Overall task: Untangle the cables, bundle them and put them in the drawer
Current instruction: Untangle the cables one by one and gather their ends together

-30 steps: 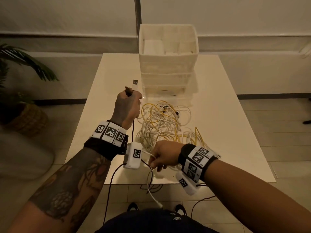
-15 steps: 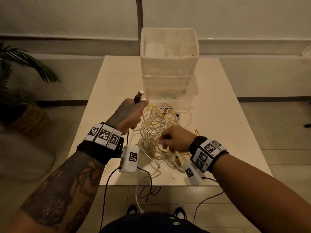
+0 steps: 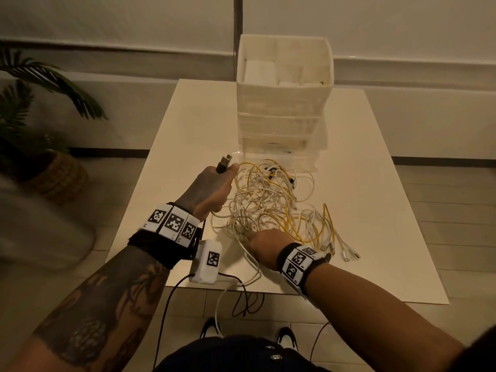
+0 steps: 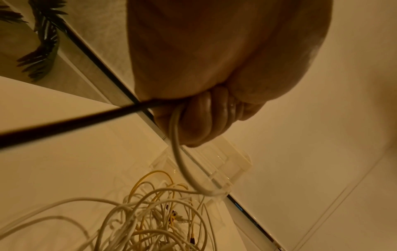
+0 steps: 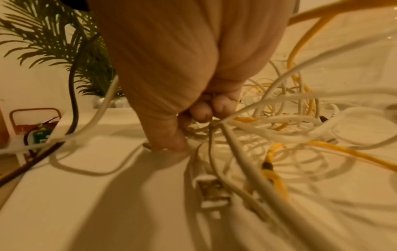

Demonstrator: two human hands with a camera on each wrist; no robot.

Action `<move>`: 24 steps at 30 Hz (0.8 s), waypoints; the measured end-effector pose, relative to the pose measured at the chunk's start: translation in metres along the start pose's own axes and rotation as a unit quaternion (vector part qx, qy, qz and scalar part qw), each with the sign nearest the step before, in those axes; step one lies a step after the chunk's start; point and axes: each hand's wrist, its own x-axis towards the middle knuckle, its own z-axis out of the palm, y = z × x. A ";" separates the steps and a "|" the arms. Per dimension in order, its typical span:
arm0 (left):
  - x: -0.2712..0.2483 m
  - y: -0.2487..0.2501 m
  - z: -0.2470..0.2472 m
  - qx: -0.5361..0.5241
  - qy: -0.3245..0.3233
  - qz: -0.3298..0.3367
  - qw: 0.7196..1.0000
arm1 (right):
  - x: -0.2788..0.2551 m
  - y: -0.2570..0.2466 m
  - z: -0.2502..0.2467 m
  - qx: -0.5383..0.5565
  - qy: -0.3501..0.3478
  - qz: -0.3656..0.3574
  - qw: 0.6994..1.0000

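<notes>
Table (image 3: 188, 124) centre: cable tangle (image 3: 268, 200); your left grip (image 3: 212, 189) holds a dark plug (image 3: 223, 164), right grip (image 3: 265, 247) pinches white strands

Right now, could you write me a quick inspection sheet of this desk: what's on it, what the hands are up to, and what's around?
Surface: white table, lit dimly.
Job's things: tangle of white and yellow cables in the middle; white drawer unit behind it, lower clear drawers apparently shut.
Clutter: nothing seen beyond the cables.
Grippers: left hand grips a white cable, a dark USB plug sticking up from the fist; right hand pinches strands at the tangle's near edge.
Cables: loose USB plugs lie at the right; one white cable hangs over the near table edge; dark leads run from the wrist cameras.
Surroundings: potted palm in a woven basket on the left; tiled floor; pale wall.
</notes>
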 end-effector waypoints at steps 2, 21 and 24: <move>0.001 -0.001 0.000 -0.015 0.006 -0.002 1.000 | 0.000 0.001 -0.001 -0.027 0.002 -0.012 1.000; 0.000 0.006 0.006 -0.022 0.003 0.013 1.000 | 0.005 0.010 0.017 -0.054 0.045 -0.055 0.996; -0.002 0.008 0.006 -0.043 -0.006 0.011 0.999 | 0.004 0.012 0.015 -0.058 0.041 -0.047 0.996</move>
